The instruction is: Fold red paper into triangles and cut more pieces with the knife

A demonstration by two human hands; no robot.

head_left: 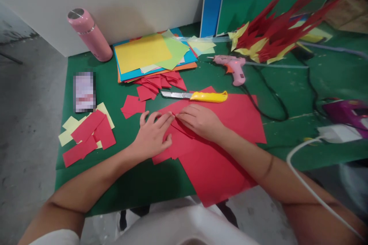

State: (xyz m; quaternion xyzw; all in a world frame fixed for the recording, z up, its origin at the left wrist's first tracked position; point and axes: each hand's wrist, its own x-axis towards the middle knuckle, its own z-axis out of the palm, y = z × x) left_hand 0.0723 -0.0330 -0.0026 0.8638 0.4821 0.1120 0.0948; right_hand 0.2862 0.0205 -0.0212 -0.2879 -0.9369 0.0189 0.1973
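Several red paper sheets (214,168) overlap at the front of the table. On top of them lies a folded piece of red paper (184,129) with its crease slanting down to the right. My left hand (153,134) rests at its left side, fingers stretched out and thumb apart, fingertips touching the paper's upper end. My right hand (199,120) has its fingers pressed together on the fold, and what is under them is partly hidden. Just beyond both hands is a yellow utility knife (209,96), its blade out and pointing left.
Cut red pieces (152,84) lie before stacked coloured paper (143,53). More red and yellow strips (86,132) sit left, near a blurred phone (84,92) and pink bottle (90,34). A pink glue gun (234,67), cables and a red-yellow paper flame (273,32) stand right.
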